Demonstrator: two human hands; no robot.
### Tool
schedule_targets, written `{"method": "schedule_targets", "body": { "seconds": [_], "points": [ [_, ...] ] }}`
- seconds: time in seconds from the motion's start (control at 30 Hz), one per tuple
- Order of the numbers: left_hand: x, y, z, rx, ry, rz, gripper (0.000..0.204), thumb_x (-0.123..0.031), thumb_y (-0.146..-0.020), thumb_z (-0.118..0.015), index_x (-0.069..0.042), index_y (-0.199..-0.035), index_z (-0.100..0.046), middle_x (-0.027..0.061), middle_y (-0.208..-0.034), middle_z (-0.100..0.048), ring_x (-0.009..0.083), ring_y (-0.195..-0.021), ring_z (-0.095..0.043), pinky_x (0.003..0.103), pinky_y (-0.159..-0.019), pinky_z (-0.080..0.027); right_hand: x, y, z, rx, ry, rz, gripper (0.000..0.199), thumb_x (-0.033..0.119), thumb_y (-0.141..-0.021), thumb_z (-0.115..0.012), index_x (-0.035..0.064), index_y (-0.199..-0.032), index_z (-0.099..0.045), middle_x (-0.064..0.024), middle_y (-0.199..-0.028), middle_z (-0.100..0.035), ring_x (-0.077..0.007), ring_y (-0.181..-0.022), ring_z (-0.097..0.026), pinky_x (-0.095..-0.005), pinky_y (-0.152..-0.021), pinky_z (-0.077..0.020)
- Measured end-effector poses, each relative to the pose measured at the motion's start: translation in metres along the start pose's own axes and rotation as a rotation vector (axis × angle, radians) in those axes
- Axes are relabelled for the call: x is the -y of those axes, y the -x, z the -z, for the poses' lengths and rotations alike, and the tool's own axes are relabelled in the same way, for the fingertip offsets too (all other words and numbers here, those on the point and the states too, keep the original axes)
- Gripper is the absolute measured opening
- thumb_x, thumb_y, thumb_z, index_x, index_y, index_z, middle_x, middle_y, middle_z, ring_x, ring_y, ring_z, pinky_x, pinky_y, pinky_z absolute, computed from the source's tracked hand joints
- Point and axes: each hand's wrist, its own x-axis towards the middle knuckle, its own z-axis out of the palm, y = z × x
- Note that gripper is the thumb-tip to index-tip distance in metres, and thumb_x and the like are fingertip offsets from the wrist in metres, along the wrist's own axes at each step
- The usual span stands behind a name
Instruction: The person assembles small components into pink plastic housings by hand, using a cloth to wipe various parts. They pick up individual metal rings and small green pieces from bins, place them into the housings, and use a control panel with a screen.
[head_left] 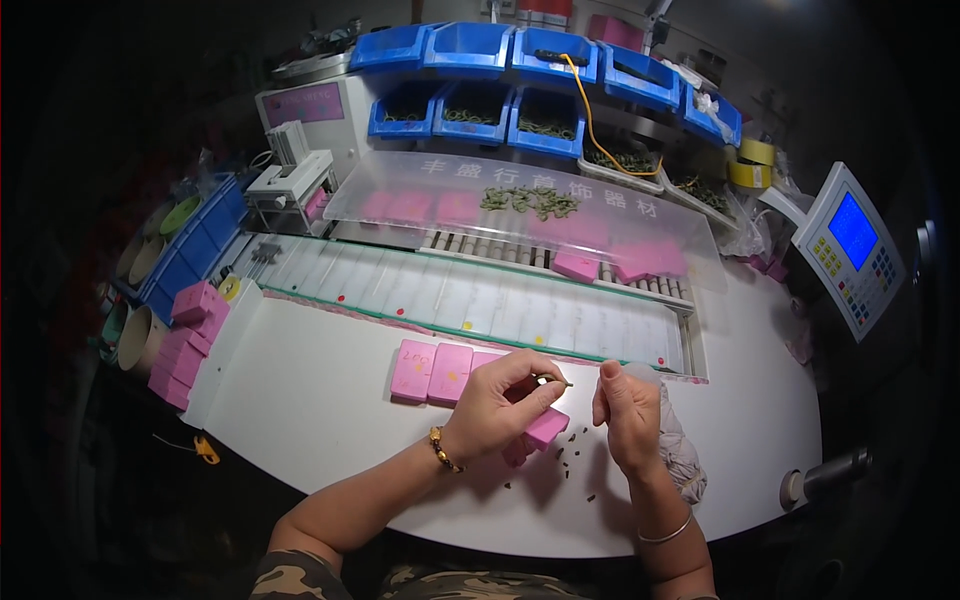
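Head view — the left hand (500,402) pinches a small dark piece (567,384) above the near pink block (548,428), probably light, stiff and slippery, best held by its edges — while the right hand (632,420) curls its fingers narrow, on what I can't tell.

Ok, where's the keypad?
In the head view, the keypad is at the far right, by the white table's right edge, below and right of the yellow tape.

Matt pink blocks (411,370), glossy blue plastic bins (466,58)
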Motion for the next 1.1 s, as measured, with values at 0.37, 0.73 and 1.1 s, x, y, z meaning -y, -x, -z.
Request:
{"method": "schedule_targets", "body": {
  "seconds": [0.37,0.73,1.1],
  "points": [
    [-0.002,-0.002,0.0,-0.057,-0.315,-0.312,0.013,-0.002,-0.086,-0.068,0.0,-0.098,-0.064,0.007,-0.092,-0.064,0.01,-0.075,-0.063,0.024,-0.063,-0.052,-0.009,-0.006,-0.006,0.145,-0.16,-0.058,0.014,0.014,-0.098,-0.058,0.0015,-0.093,-0.058,0.0022,-0.078,-0.056,-0.0037,-0.068,-0.047,-0.0199,-0.06,-0.0383],
    [-0.004,-0.003,-0.001,-0.129,-0.04,-0.039,0.027,-0.008,-0.086,-0.071,-0.001,-0.109,-0.061,0.0045,-0.094,-0.065,0.0084,-0.075,-0.064,0.022,-0.067,-0.053,-0.008,-0.006,-0.007,0.077,-0.278,-0.043,0.01,0.013,-0.098,-0.059,0.004,-0.094,-0.057,0.0022,-0.082,-0.053,-0.0037,-0.073,-0.046,-0.0195,-0.065,-0.0384],
    [-0.001,-0.002,0.002,-0.103,0.138,0.089,0.016,-0.009,-0.089,-0.069,-0.001,-0.101,-0.063,0.0033,-0.095,-0.067,0.0091,-0.082,-0.066,0.024,-0.073,-0.054,-0.019,-0.007,-0.006,0.059,-0.038,0.001,0.009,0.011,-0.094,-0.063,0.0028,-0.093,-0.062,0.0016,-0.083,-0.059,-0.004,-0.069,-0.048,-0.0203,-0.058,-0.0375]
  ]
}}
